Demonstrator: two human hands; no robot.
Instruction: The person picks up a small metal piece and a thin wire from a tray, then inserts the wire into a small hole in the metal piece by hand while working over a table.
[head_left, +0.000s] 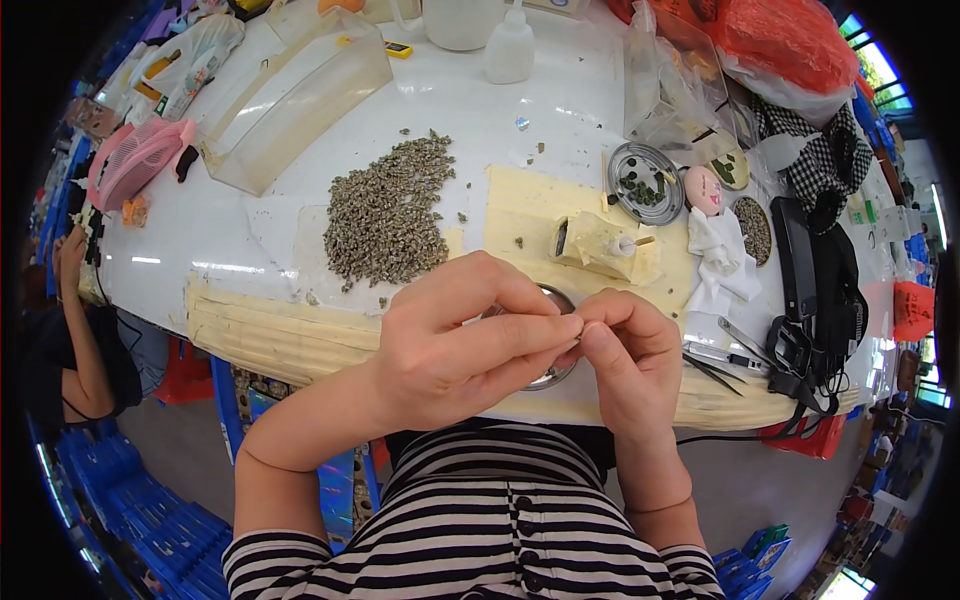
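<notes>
My left hand [465,335] and my right hand [632,360] meet fingertip to fingertip near the table's front edge. Both are closed in a pinch, and whatever sits between the tips is too small and covered to make out. Beneath them lies a round metal dish [553,376], mostly hidden by the fingers. Beyond my left hand spreads a heap of small metallic grey-brown pieces [385,212]. Past my right hand, a small block wrapped in yellowish tape [592,248], with a thin stick on it, rests on a cream tape-covered patch [510,205].
Tweezers [712,374] and a black strap with cables [800,300] lie at right, near crumpled white tissue [722,262]. Farther back are a round tin with dark green bits [645,182], a clear tray [300,105] and a squeeze bottle [510,48]. Another person's arm [85,340] shows at far left.
</notes>
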